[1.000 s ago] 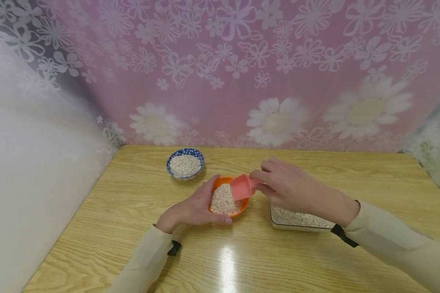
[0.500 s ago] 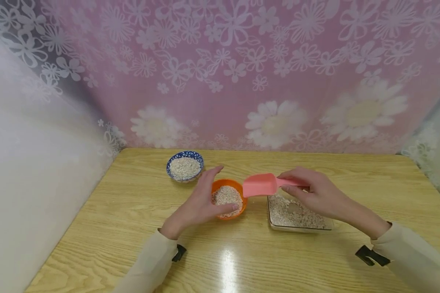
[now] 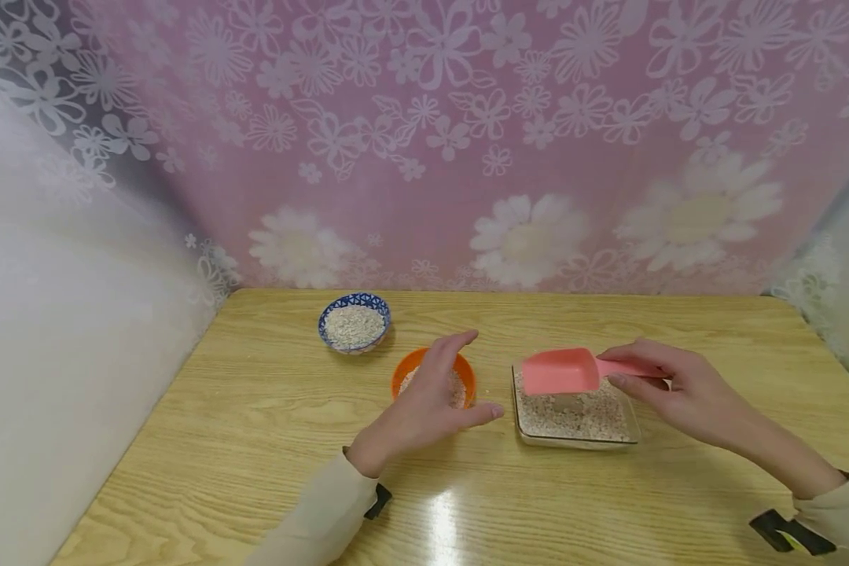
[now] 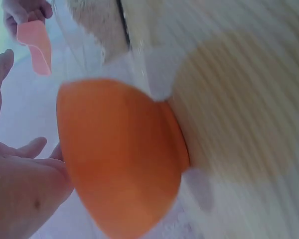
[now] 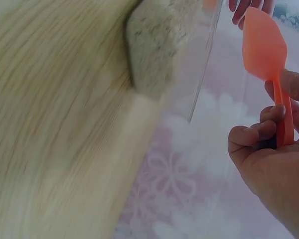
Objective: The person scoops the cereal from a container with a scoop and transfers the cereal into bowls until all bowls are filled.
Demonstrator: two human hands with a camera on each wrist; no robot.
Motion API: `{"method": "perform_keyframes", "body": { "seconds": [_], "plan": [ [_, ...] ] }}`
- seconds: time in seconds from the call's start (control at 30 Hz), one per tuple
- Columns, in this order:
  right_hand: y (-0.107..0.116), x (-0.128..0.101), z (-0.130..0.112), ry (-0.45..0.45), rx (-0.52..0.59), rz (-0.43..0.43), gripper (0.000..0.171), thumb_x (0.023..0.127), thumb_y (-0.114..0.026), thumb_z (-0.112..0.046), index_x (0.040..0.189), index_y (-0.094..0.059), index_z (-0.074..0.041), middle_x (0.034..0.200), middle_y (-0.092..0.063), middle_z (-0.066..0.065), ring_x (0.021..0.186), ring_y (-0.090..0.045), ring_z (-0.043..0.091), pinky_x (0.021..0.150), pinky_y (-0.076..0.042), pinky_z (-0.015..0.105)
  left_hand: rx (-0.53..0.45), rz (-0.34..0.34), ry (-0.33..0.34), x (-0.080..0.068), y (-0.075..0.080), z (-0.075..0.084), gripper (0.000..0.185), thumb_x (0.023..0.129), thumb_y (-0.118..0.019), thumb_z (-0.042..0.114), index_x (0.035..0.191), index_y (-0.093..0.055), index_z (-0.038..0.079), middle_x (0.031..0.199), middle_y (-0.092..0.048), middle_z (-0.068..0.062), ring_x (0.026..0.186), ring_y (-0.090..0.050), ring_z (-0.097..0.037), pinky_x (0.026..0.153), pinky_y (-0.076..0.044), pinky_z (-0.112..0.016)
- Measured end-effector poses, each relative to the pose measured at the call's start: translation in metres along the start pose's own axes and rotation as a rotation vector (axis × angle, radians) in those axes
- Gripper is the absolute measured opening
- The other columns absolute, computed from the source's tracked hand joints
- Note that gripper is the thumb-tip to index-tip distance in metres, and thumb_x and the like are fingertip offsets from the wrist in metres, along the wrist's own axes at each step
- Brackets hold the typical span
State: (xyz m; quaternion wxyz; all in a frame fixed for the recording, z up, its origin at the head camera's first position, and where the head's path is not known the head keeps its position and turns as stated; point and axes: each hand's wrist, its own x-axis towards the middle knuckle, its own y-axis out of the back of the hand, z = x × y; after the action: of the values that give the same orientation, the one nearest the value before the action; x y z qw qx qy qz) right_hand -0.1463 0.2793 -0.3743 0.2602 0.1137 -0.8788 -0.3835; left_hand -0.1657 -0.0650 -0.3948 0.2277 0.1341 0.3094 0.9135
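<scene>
My right hand (image 3: 686,393) grips the handle of a pink scoop (image 3: 560,371), held level above a clear rectangular container (image 3: 576,445) of oat-like flakes (image 3: 573,417). No flakes show in the scoop. Over an orange bowl (image 3: 400,371) reaches my left hand (image 3: 420,405), thumb and fingers spread, holding nothing. Pale flakes in that bowl are partly hidden by the hand. From the left wrist, the bowl's outer wall (image 4: 119,149) shows beside the hand; whether they touch, I cannot tell. Curled fingers (image 5: 272,113) round the scoop handle appear in the right wrist view.
A blue-and-white patterned bowl (image 3: 384,308) of pale flakes stands at the back left of the wooden table (image 3: 255,440). Behind the table hangs a pink flowered curtain (image 3: 396,220). A few flakes lie between the orange bowl and the container.
The scoop has moved right, from the orange bowl to above the container. My left hand has let go of the orange bowl's side and shifted right across it.
</scene>
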Motion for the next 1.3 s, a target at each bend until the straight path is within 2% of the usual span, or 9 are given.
{"method": "perform_keyframes", "body": {
  "seconds": [0.13,0.37,0.57,0.77,0.87,1.0,1.07,1.17,1.3],
  "plan": [
    [0.009,-0.009,0.006,0.028,-0.076,0.015,0.038,0.088,-0.077,-0.001,0.12,-0.072,-0.021,0.095,-0.067,-0.012,0.069,-0.053,-0.001,0.055,-0.039,0.019,0.02,-0.045,-0.012,0.002,-0.011,0.007,0.097,0.087,-0.078,0.052,0.163,-0.02,0.033,0.167,-0.024,0.001,0.152,-0.032,-0.023,0.12,-0.038,-0.052],
    [0.022,-0.018,0.014,0.095,-0.24,0.028,0.038,0.082,-0.082,-0.004,0.116,-0.074,-0.02,0.093,-0.061,-0.014,0.064,-0.037,-0.006,0.054,-0.03,0.017,0.04,-0.083,-0.013,0.006,-0.026,0.019,0.1,0.085,-0.078,0.055,0.162,-0.017,0.036,0.165,-0.025,0.003,0.149,-0.034,-0.018,0.116,-0.043,-0.048],
    [0.029,-0.012,0.009,0.176,-0.368,0.0,0.033,0.077,-0.086,-0.008,0.107,-0.077,-0.019,0.083,-0.049,-0.021,0.067,-0.034,-0.009,0.055,-0.028,0.016,0.084,-0.119,-0.023,0.011,-0.038,0.026,0.101,0.087,-0.076,0.057,0.164,-0.014,0.032,0.165,-0.024,0.001,0.15,-0.031,-0.017,0.115,-0.044,-0.043],
    [0.034,0.001,-0.002,0.238,-0.516,-0.055,0.024,0.075,-0.087,-0.019,0.096,-0.077,-0.025,0.079,-0.045,-0.022,0.067,-0.029,-0.008,0.054,-0.028,0.018,0.163,-0.129,-0.034,0.016,-0.049,0.033,0.106,0.087,-0.074,0.061,0.165,-0.012,0.025,0.166,-0.023,-0.003,0.152,-0.03,-0.021,0.114,-0.047,-0.041],
    [0.038,0.009,-0.009,0.224,-0.578,-0.117,0.024,0.073,-0.087,-0.021,0.094,-0.077,-0.027,0.078,-0.047,-0.021,0.066,-0.032,-0.007,0.052,-0.029,0.018,0.174,-0.134,-0.008,0.017,-0.053,0.035,0.108,0.086,-0.074,0.062,0.165,-0.01,0.026,0.167,-0.02,-0.003,0.153,-0.029,-0.022,0.112,-0.048,-0.04],
    [0.044,0.022,-0.019,0.167,-0.631,-0.243,0.019,0.077,-0.083,-0.021,0.093,-0.076,-0.028,0.076,-0.049,-0.019,0.065,-0.037,-0.003,0.053,-0.032,0.02,0.193,-0.132,0.02,0.02,-0.06,0.035,0.111,0.084,-0.074,0.065,0.165,-0.009,0.025,0.167,-0.018,-0.004,0.153,-0.029,-0.022,0.111,-0.048,-0.039],
    [0.046,0.029,-0.025,0.14,-0.649,-0.307,0.016,0.08,-0.08,-0.019,0.086,-0.072,-0.031,0.073,-0.047,-0.017,0.064,-0.036,-0.001,0.053,-0.032,0.021,0.215,-0.126,0.025,0.022,-0.062,0.035,0.113,0.083,-0.074,0.067,0.165,-0.009,0.022,0.167,-0.018,-0.004,0.153,-0.029,-0.023,0.112,-0.048,-0.039],
    [0.047,0.038,-0.035,0.096,-0.667,-0.396,0.022,0.081,-0.075,-0.016,0.076,-0.064,-0.034,0.07,-0.045,-0.017,0.064,-0.037,0.001,0.053,-0.031,0.022,0.248,-0.119,0.024,0.024,-0.064,0.034,0.114,0.083,-0.073,0.067,0.165,-0.011,0.018,0.167,-0.019,-0.005,0.151,-0.031,-0.025,0.114,-0.046,-0.039],
    [0.045,0.048,-0.047,0.039,-0.655,-0.493,0.029,0.081,-0.067,-0.011,0.066,-0.052,-0.03,0.066,-0.037,-0.015,0.061,-0.028,0.003,0.053,-0.021,0.023,0.276,-0.117,0.026,0.026,-0.064,0.034,0.114,0.084,-0.073,0.066,0.165,-0.01,0.016,0.166,-0.02,-0.006,0.151,-0.032,-0.025,0.115,-0.045,-0.037]
  ]
}}
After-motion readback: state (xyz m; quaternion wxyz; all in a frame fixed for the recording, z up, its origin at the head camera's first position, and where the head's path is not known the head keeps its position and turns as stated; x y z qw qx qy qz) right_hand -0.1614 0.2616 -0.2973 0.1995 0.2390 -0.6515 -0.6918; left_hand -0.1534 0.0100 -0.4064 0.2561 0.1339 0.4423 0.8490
